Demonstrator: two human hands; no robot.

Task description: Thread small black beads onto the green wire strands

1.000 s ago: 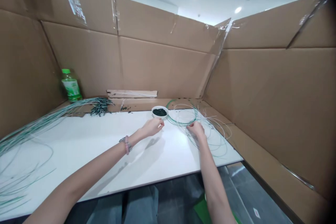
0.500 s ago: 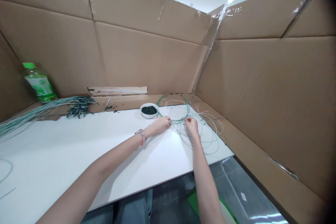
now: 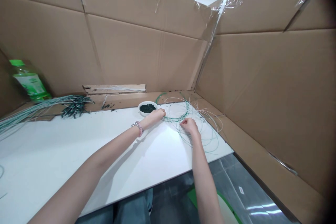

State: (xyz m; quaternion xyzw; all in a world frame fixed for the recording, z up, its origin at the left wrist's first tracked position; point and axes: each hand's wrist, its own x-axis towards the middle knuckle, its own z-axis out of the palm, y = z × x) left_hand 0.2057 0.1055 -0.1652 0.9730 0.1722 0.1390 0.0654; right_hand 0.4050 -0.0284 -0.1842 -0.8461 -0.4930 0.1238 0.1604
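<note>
My left hand (image 3: 156, 114), a beaded bracelet (image 3: 139, 128) at its wrist, is over the table just right of a white bowl (image 3: 141, 112). Its fingers are closed in a pinch; whatever they hold is too small to make out. My right hand (image 3: 191, 127) is pinched too, its fingertips at a thin pale strand of wire among the loose loops. Coils of thin green and white wire (image 3: 187, 112) spread behind and around the right hand. Small dark pieces (image 3: 147, 108) fill the bowl.
A bundle of green and white wires (image 3: 47, 102) with dark ends (image 3: 75, 106) lies at the left. Behind it stands a green bottle (image 3: 31, 84). Cardboard walls (image 3: 126, 52) enclose the white table (image 3: 115, 168). Dark bits (image 3: 109, 105) are scattered along the back edge.
My left hand has moved away from the right hand, left and slightly farther back toward the bowl. My right hand has turned, its fingertips now pointing left and lower. The view has shifted slightly.
</note>
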